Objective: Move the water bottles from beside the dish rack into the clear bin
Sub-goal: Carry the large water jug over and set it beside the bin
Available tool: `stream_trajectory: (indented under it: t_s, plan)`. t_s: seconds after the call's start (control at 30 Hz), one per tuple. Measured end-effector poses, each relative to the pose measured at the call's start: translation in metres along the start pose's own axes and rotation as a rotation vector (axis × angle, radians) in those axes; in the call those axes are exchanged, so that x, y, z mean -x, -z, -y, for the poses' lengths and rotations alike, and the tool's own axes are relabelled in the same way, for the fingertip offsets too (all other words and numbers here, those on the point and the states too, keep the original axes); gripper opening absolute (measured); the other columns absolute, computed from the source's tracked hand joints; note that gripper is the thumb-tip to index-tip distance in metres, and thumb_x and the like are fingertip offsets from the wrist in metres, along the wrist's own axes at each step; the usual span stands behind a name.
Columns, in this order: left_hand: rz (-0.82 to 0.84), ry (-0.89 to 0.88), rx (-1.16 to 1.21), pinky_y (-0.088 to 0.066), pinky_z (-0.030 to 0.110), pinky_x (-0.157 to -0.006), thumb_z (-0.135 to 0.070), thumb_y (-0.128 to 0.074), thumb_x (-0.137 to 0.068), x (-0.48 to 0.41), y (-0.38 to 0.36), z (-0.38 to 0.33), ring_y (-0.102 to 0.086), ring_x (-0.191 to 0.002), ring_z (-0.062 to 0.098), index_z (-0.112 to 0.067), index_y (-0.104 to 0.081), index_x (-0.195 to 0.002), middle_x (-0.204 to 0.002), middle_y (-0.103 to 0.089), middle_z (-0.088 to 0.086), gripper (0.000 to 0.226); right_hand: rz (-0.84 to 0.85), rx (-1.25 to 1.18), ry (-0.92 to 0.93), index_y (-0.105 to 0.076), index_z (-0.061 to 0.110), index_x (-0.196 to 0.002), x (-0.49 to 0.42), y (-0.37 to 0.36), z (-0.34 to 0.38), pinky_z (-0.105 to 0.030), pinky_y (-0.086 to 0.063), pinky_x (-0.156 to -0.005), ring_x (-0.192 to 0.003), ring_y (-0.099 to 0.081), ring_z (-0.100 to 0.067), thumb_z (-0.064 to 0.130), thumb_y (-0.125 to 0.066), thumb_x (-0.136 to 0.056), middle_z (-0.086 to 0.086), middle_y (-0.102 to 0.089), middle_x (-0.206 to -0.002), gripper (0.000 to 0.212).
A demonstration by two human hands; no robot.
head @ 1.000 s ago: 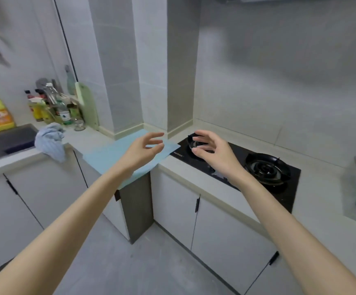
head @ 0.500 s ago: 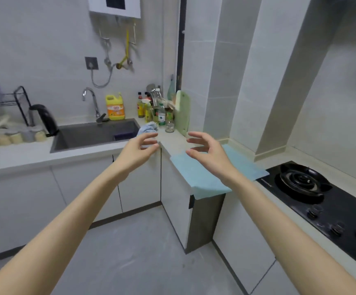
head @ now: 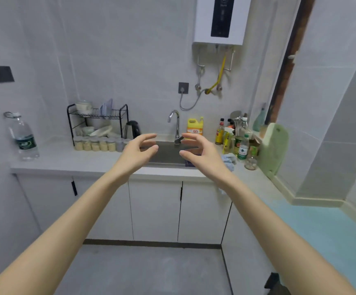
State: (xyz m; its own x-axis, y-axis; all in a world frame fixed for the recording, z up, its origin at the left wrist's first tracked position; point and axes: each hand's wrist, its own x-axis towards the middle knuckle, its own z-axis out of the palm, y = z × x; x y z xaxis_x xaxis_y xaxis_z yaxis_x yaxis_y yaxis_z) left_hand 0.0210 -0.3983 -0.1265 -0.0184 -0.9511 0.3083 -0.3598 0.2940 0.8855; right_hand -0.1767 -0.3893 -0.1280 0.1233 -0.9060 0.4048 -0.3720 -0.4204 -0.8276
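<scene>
A large clear water bottle [head: 22, 137] with a dark green label stands on the counter at the far left, left of the black wire dish rack [head: 97, 122]. My left hand [head: 138, 151] and my right hand [head: 200, 153] are held out in front of the sink [head: 168, 155], fingers curled and apart, both holding nothing. The hands are well to the right of the bottle. A smaller bottle [head: 243, 149] with a green cap stands among the condiments at the right. No clear bin is in view.
Several jars [head: 100, 144] line the rack's foot, with a black kettle [head: 132, 129] beside them. A tap [head: 175, 122], a yellow detergent jug [head: 194, 127], a blue cloth [head: 229, 159], a green cutting board [head: 273, 147] and a light blue mat [head: 326, 228] are at the right.
The view has swung left from the stove across the corner to the sink counter. The dish rack and the large bottle have come into sight. Both hands stay raised and empty.
</scene>
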Motion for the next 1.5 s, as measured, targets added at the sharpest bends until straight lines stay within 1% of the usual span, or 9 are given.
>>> stream_trajectory:
  t_s: [0.1,0.2,0.33,0.57,0.8,1.03,1.23,1.4,1.5]
  plan:
    - [-0.064,0.020,-0.026,-0.048,0.034,-0.096,-0.018,-0.057,-0.094,-0.033,0.022,0.007,-0.057,-0.110,0.013,-0.023,-0.054,-0.131,-0.122,-0.061,0.000,0.037,0.061,-0.032,0.042,-0.053,0.023,-0.133,-0.047,-0.018,-0.003,-0.032,-0.053,-0.092,-0.105,-0.064,-0.013,0.018,-0.068,-0.088,0.003,-0.063,-0.124,0.048]
    - [-0.150,0.034,-0.054,-0.049,0.036,-0.097,-0.018,-0.057,-0.095,-0.066,0.049,0.018,-0.056,-0.114,0.014,-0.022,-0.054,-0.131,-0.123,-0.060,-0.001,0.037,0.144,-0.047,0.079,-0.051,0.024,-0.134,-0.097,-0.043,-0.005,-0.030,-0.054,-0.092,-0.107,-0.064,-0.012,0.019,-0.068,-0.089,0.004,-0.061,-0.128,0.049]
    - [-0.245,0.054,-0.087,-0.046,0.039,-0.101,-0.019,-0.057,-0.095,-0.096,0.082,0.035,-0.055,-0.117,0.014,-0.023,-0.054,-0.131,-0.123,-0.060,-0.002,0.037,0.227,-0.068,0.121,-0.050,0.023,-0.135,-0.148,-0.078,-0.004,-0.015,-0.050,-0.078,-0.100,-0.061,-0.009,0.017,-0.065,-0.091,0.006,-0.059,-0.125,0.047]
    - [-0.348,0.104,-0.120,-0.048,0.036,-0.097,-0.019,-0.056,-0.095,-0.141,0.145,0.074,-0.055,-0.115,0.014,-0.023,-0.054,-0.131,-0.122,-0.059,-0.003,0.036,0.309,-0.122,0.162,-0.053,0.021,-0.132,-0.226,-0.156,-0.006,-0.028,-0.054,-0.084,-0.102,-0.064,-0.017,0.014,-0.067,-0.088,0.001,-0.062,-0.125,0.047]
    - [-0.416,0.133,-0.135,-0.045,0.040,-0.102,-0.020,-0.057,-0.094,-0.194,0.222,0.131,-0.055,-0.119,0.015,-0.026,-0.055,-0.129,-0.120,-0.060,-0.005,0.035,0.357,-0.153,0.186,-0.053,0.023,-0.133,-0.302,-0.245,-0.012,-0.022,-0.055,-0.081,-0.099,-0.066,-0.010,0.015,-0.067,-0.089,0.006,-0.062,-0.123,0.047]
    - [-0.437,0.155,-0.149,-0.047,0.039,-0.101,-0.019,-0.056,-0.095,-0.245,0.298,0.184,-0.056,-0.114,0.014,-0.025,-0.054,-0.129,-0.125,-0.060,-0.001,0.035,0.365,-0.175,0.186,-0.054,0.023,-0.132,-0.368,-0.328,-0.004,-0.032,-0.057,-0.085,-0.101,-0.065,-0.012,0.016,-0.067,-0.088,0.003,-0.062,-0.124,0.046]
    - [-0.462,0.177,-0.149,-0.045,0.030,-0.095,-0.016,-0.056,-0.095,-0.296,0.372,0.232,-0.055,-0.116,0.013,-0.022,-0.054,-0.129,-0.124,-0.060,0.000,0.035,0.386,-0.180,0.182,-0.054,0.025,-0.132,-0.435,-0.412,0.000,-0.037,-0.055,-0.092,-0.103,-0.065,-0.015,0.016,-0.067,-0.088,0.004,-0.062,-0.125,0.047]
    - [-0.510,0.208,-0.140,-0.045,0.034,-0.101,-0.013,-0.056,-0.094,-0.323,0.416,0.267,-0.055,-0.116,0.011,-0.019,-0.055,-0.129,-0.124,-0.061,0.002,0.036,0.415,-0.173,0.187,-0.054,0.025,-0.131,-0.477,-0.469,0.000,-0.039,-0.053,-0.093,-0.101,-0.065,-0.014,0.017,-0.068,-0.087,0.005,-0.062,-0.124,0.047]
    - [-0.531,0.222,-0.129,-0.046,0.036,-0.102,-0.011,-0.056,-0.093,-0.335,0.438,0.288,-0.056,-0.111,0.010,-0.018,-0.055,-0.129,-0.122,-0.061,0.003,0.036,0.440,-0.182,0.184,-0.054,0.022,-0.131,-0.497,-0.499,-0.004,-0.035,-0.054,-0.091,-0.096,-0.063,-0.012,0.014,-0.067,-0.087,0.002,-0.062,-0.123,0.047]
